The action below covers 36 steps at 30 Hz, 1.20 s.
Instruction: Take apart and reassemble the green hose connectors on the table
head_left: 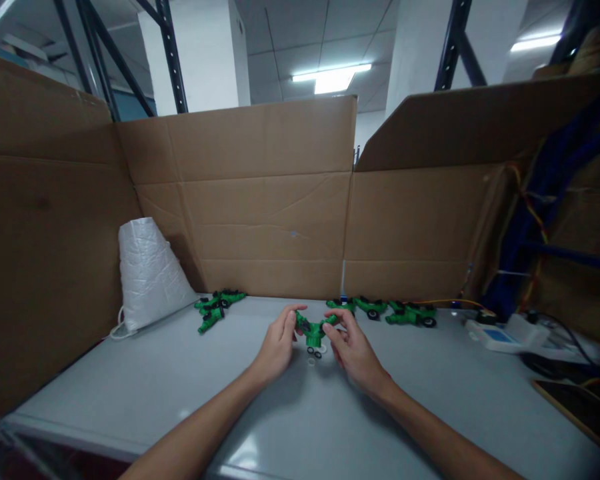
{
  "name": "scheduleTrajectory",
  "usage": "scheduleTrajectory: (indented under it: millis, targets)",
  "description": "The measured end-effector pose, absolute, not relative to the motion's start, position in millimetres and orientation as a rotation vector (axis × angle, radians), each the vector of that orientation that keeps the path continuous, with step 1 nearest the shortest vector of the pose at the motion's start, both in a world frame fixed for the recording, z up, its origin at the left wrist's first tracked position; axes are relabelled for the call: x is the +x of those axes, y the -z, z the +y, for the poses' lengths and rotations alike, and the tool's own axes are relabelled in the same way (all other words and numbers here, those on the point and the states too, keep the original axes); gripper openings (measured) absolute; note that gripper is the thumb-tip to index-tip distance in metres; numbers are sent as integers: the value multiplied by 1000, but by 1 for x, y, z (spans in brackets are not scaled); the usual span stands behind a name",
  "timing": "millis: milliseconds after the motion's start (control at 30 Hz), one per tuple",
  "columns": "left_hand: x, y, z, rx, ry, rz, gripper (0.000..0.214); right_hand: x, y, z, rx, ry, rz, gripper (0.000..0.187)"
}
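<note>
A small green plastic part point(314, 329) with black fittings is held just above the grey table point(130, 393), in the middle. My left hand point(278, 345) pinches its left end and my right hand point(353, 348) pinches its right end. Directly under it, small black and pale rings point(314, 354) lie on the table. A few similar green parts point(215, 308) lie in a loose pile to the back left. More green parts point(390, 309) are lined up at the back right.
A white woven bag point(147, 273) leans against the cardboard wall point(260, 200) at the back left. Cardboard sheets surround the table on three sides. A white device point(500, 333), cables and a dark board point(580, 407) crowd the right edge.
</note>
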<state>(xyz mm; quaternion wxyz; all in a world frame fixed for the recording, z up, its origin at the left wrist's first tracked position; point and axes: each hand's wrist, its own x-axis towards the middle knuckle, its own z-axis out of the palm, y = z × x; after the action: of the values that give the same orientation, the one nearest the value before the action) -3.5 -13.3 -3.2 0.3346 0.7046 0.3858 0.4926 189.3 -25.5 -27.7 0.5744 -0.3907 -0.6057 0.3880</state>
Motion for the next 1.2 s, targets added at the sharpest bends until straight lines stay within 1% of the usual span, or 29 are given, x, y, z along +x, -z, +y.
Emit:
scheduleTrajectory:
  millis: [167,400,533,700,800,900,1000,1200]
  targets:
    - [-5,3,-9,1823,-1351,979,55,190,27,-27,-906,-887,-1438,42]
    - [-4,5,-9,1827,-1318,953,45,192,33,-20,-901,-877,-1427,43]
    - [-2,9,-6,1792,-1316,916,45,193,33,-20,-894,-898,-1436,44]
    - [0,10,-3,1723,-1311,835,45,195,33,-19,-905,-897,-1470,49]
    - [0,9,-2,1706,-1328,837,45,195,33,-20,-920,-918,-1477,54]
    - [-1,9,-1,1697,-1348,848,45,195,32,-22,-945,-935,-1476,56]
    - [-1,10,0,1702,-1359,857,45,195,33,-23,-960,-938,-1479,54]
    - [-2,13,0,1781,-1339,865,44,194,38,-17,-906,-946,-1455,38]
